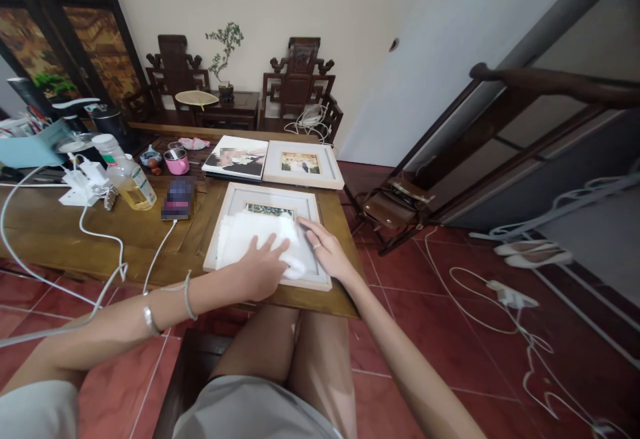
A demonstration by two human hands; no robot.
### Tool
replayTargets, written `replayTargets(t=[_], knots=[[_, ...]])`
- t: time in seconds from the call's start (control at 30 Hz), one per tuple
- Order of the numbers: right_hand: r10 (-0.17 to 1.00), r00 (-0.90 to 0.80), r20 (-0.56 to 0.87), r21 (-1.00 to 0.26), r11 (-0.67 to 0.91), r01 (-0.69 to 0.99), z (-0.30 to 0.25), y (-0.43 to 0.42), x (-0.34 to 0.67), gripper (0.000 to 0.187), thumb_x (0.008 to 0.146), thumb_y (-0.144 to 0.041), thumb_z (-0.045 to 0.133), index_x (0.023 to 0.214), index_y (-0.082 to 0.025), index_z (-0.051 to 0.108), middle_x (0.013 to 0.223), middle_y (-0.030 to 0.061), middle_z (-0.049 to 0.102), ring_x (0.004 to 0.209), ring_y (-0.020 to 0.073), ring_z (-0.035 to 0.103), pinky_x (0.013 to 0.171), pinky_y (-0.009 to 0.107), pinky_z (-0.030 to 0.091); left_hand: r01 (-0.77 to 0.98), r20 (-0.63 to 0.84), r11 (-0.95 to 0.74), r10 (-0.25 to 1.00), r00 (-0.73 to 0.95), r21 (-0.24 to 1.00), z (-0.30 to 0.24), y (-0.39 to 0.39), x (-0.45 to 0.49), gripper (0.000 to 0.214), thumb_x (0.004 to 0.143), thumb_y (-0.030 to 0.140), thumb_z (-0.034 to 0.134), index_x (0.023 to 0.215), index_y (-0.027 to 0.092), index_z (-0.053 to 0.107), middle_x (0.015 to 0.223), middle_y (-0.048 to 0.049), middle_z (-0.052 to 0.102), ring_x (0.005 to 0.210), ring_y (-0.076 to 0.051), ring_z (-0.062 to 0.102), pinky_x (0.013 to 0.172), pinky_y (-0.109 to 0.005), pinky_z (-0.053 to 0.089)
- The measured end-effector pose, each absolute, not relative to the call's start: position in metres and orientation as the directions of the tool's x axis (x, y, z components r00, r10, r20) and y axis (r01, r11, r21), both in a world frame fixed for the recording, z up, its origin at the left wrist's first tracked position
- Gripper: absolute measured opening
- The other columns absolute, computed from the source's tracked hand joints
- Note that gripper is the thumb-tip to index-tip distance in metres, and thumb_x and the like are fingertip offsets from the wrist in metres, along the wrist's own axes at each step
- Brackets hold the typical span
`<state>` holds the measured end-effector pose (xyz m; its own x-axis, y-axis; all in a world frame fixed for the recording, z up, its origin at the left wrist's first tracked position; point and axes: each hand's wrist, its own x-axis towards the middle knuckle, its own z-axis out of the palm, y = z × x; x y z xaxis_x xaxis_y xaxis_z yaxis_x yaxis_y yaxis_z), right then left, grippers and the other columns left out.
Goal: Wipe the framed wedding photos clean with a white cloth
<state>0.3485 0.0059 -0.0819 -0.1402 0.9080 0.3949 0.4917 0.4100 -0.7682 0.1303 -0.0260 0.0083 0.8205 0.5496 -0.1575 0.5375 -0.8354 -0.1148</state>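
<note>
A picture frame [227, 209] with a pale wooden border lies flat at the table's front edge, a small photo [270, 210] showing at its middle. Spread over its lower left part is a white cloth [240, 236], which looks like a tissue or wipe. My left hand [263, 266] presses on this cloth with fingers apart. On the frame's right side rests my right hand [327, 249], its fingers stretched out over the glass and border; a ring is on one finger. The thumb of the right hand is hard to make out.
Behind lie a second framed photo [327, 159] and a photo panel [240, 149]. To the left are a phone [177, 199] on a charging cable, a bottle of yellow liquid [133, 182], a pink cup [177, 161] and a white power strip [80, 189]. A chair with a brown bag [395, 211] stands right.
</note>
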Motion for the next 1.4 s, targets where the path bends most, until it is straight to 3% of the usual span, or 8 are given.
replayTargets(t=[0.2,0.4,0.53,0.73,0.83,0.97,1.1,1.4], knots=[[0.934,-0.050,0.354,-0.823,0.336,0.458,-0.078,0.000,0.347,0.057,0.097,-0.052,0.035,0.148,-0.027,0.035,0.154,0.0026,0.037,0.142,0.0237,0.033,0.119,0.047,0.023,0.597,-0.116,-0.801,0.598,0.793,-0.045,-0.008,0.021,0.168,0.035,0.093,0.020,0.046,0.124,0.017,0.061,0.158,-0.0146,0.021,0.144,-0.044,0.015,0.107,-0.069,0.024],[0.936,-0.046,0.350,-0.830,0.332,0.449,-0.076,-0.001,0.346,0.056,0.096,-0.054,0.036,0.146,-0.029,0.040,0.153,0.0014,0.038,0.143,0.0228,0.031,0.120,0.046,0.021,0.481,-0.169,-0.872,0.490,0.855,-0.093,0.008,-0.019,0.162,0.030,0.089,0.016,0.047,0.110,0.014,0.068,0.154,-0.0165,0.030,0.140,-0.046,0.025,0.104,-0.066,0.032],[0.921,-0.098,0.377,-0.802,0.378,0.462,-0.078,0.003,0.347,0.048,0.094,-0.049,0.044,0.135,-0.027,0.055,0.145,0.0052,0.049,0.137,0.0245,0.042,0.117,0.048,0.028,0.428,-0.173,-0.895,0.445,0.879,-0.127,0.019,-0.046,0.140,0.027,0.086,0.015,0.050,0.103,0.015,0.070,0.149,-0.0165,0.039,0.135,-0.042,0.038,0.099,-0.061,0.041],[0.873,-0.209,0.442,-0.729,0.485,0.483,-0.081,0.008,0.349,0.033,0.093,-0.034,0.049,0.122,-0.027,0.066,0.129,0.0073,0.064,0.125,0.0254,0.054,0.110,0.051,0.038,0.608,-0.165,-0.770,0.636,0.754,-0.192,0.000,0.009,0.129,0.034,0.085,0.010,0.052,0.114,0.015,0.067,0.151,-0.0179,0.035,0.137,-0.044,0.033,0.101,-0.067,0.034],[0.867,-0.218,0.449,-0.716,0.495,0.493,-0.082,0.009,0.350,0.034,0.093,-0.028,0.047,0.122,-0.026,0.065,0.128,0.0079,0.064,0.124,0.0254,0.054,0.109,0.051,0.039,0.651,-0.065,-0.732,0.673,0.737,-0.201,-0.002,0.054,0.138,0.041,0.085,0.004,0.047,0.123,0.013,0.061,0.154,-0.0186,0.030,0.141,-0.041,0.028,0.106,-0.063,0.029],[0.863,-0.230,0.450,-0.706,0.501,0.501,-0.084,0.009,0.352,0.038,0.090,-0.021,0.045,0.122,-0.025,0.065,0.128,0.0079,0.063,0.124,0.0253,0.054,0.109,0.050,0.038,0.529,0.011,-0.841,0.531,0.847,-0.116,0.002,0.089,0.167,0.045,0.080,-0.003,0.048,0.121,0.013,0.059,0.151,-0.0161,0.037,0.144,-0.030,0.024,0.112,-0.051,0.027],[0.868,-0.234,0.437,-0.699,0.492,0.519,-0.086,0.009,0.355,0.047,0.083,-0.012,0.044,0.125,-0.025,0.062,0.130,0.0074,0.061,0.124,0.0259,0.053,0.108,0.051,0.039,0.382,0.013,-0.922,0.382,0.924,-0.058,-0.006,0.098,0.189,0.039,0.078,-0.006,0.048,0.109,0.012,0.063,0.136,-0.0165,0.055,0.138,-0.023,0.038,0.109,-0.039,0.033],[0.844,-0.265,0.467,-0.707,0.536,0.462,-0.087,0.011,0.354,0.061,0.072,-0.004,0.040,0.126,-0.026,0.061,0.133,0.0050,0.060,0.127,0.0233,0.050,0.111,0.050,0.035,0.566,-0.035,-0.806,0.579,0.814,-0.176,-0.003,0.109,0.112,0.037,0.079,-0.005,0.046,0.105,0.014,0.064,0.143,-0.0142,0.049,0.139,-0.021,0.037,0.112,-0.045,0.028]])
